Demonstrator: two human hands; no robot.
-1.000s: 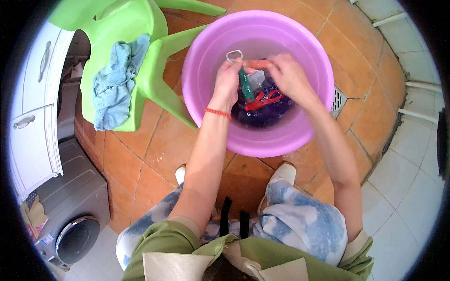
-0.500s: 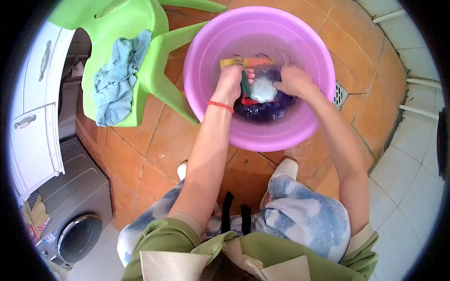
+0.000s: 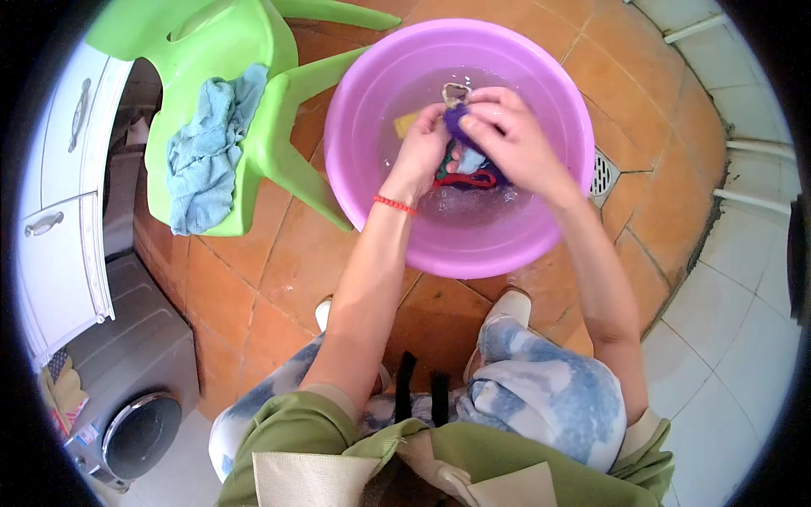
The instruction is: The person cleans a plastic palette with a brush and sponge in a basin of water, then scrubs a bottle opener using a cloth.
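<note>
Over the water in the pink-purple basin (image 3: 355,182), my left hand (image 3: 422,148) is closed on a dark purple cloth (image 3: 456,125). My right hand (image 3: 511,139) grips the same cloth from the other side, thumb and fingers bent. A pale ring-shaped piece (image 3: 456,91) sticks up at the top of the cloth. Below my hands lie a red item (image 3: 473,179) and a pale blue-white piece (image 3: 471,160), with a bit of green beside them. A yellow item (image 3: 405,126) rests in the water behind my left hand.
A green plastic chair (image 3: 291,152) stands left of the basin with a blue-grey cloth (image 3: 215,152) on its seat. A floor drain (image 3: 601,176) is right of the basin. A grey washing machine (image 3: 127,338) and white cabinet (image 3: 63,245) are at the left.
The purple cloth has come up out of the water between my hands. My right hand has moved left and up towards my left hand. The orange item no longer shows.
</note>
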